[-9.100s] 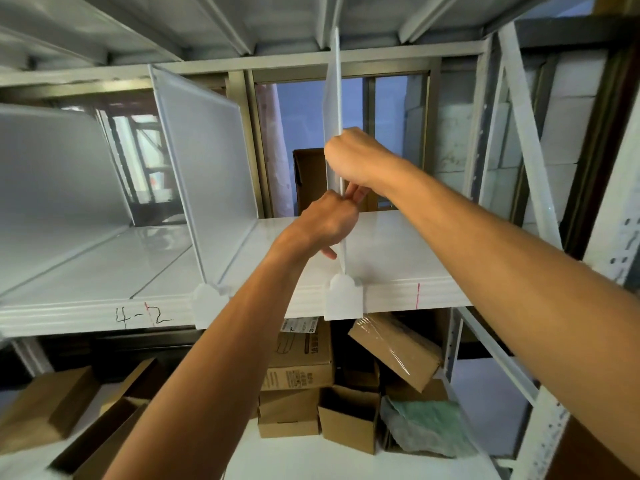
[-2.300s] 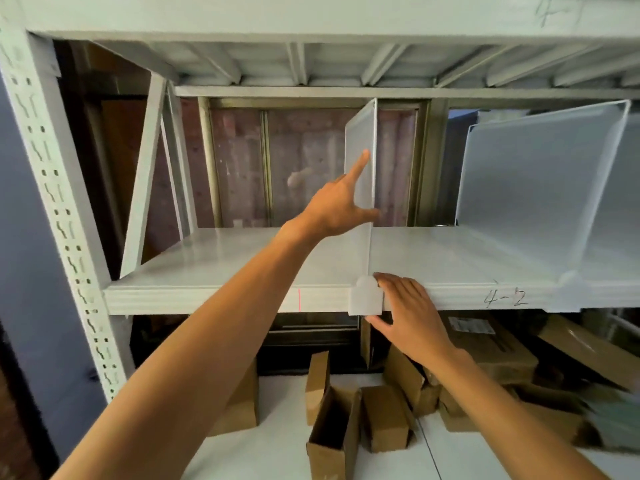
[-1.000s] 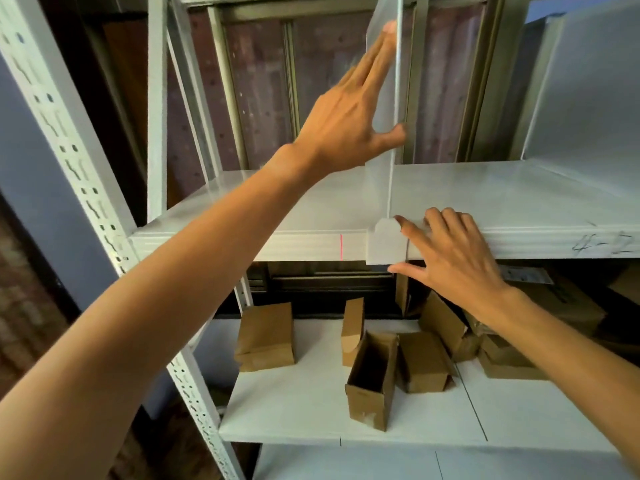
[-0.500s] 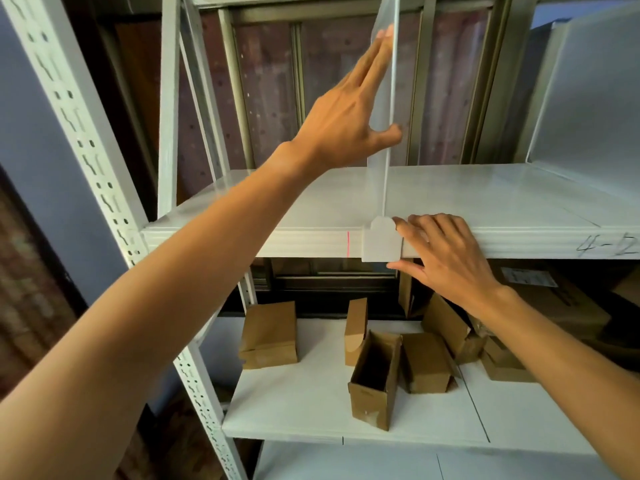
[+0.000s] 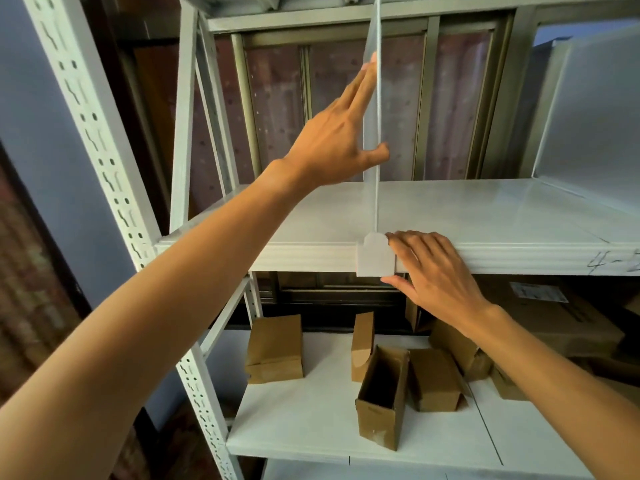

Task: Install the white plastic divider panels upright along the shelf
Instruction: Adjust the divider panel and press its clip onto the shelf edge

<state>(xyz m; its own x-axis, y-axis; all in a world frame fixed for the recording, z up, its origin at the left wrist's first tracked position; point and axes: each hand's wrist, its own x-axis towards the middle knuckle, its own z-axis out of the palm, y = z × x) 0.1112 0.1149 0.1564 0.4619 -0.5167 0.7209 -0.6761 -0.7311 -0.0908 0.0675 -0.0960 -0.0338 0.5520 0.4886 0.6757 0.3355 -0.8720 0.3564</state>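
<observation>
A thin white divider panel stands upright, edge-on, on the white shelf. Its rounded front clip sits over the shelf's front lip. My left hand lies flat against the panel's left face, with the thumb hooked around its front edge. My right hand is at the lip just right of the clip: the fingertips touch the clip's side and the thumb is under its lower corner. A second divider stands further right.
A perforated white upright post runs down the left side. The lower shelf carries several small cardboard boxes, one of them with an open top. Bigger cartons sit at the right, under the upper shelf. Handwritten numbers mark the lip at far right.
The divider and its clip have slid a little left along the lip, and the clip's left edge now reaches the red mark. Both hands stayed on it.
</observation>
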